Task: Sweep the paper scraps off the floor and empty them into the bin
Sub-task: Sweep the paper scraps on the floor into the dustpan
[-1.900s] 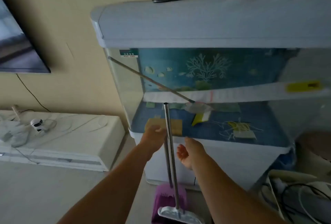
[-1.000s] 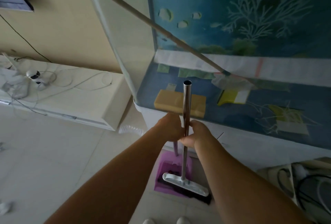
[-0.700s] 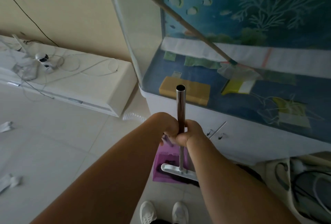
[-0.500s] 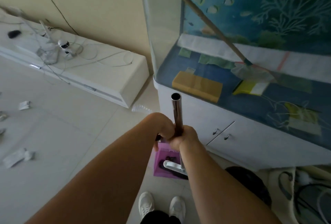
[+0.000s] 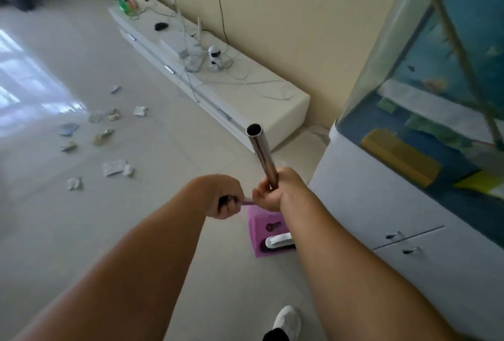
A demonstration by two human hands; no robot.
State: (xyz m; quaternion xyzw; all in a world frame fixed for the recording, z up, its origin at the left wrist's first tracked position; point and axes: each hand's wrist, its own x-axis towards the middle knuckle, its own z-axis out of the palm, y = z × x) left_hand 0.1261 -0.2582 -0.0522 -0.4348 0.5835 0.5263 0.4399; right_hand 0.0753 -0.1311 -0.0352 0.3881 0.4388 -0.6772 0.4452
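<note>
My right hand (image 5: 275, 190) grips the shiny metal broom handle (image 5: 260, 151), which stands nearly upright. The white broom head (image 5: 278, 239) rests inside the purple dustpan (image 5: 266, 234) on the floor below. My left hand (image 5: 227, 197) is closed around the dustpan's thin purple handle (image 5: 246, 203). Several crumpled paper scraps (image 5: 114, 167) lie scattered on the pale tiled floor to the left, well away from the dustpan. No bin is in view.
A fish tank (image 5: 447, 76) on a white cabinet (image 5: 395, 220) stands close on the right. A low white TV bench (image 5: 218, 84) with cables and a small robot toy (image 5: 215, 58) runs along the wall. My shoe (image 5: 286, 320) is at the bottom.
Both hands reached in and closed on the two handles. My view then swung left from the fish tank toward the floor, bringing the paper scraps into sight. The handles have separated slightly.
</note>
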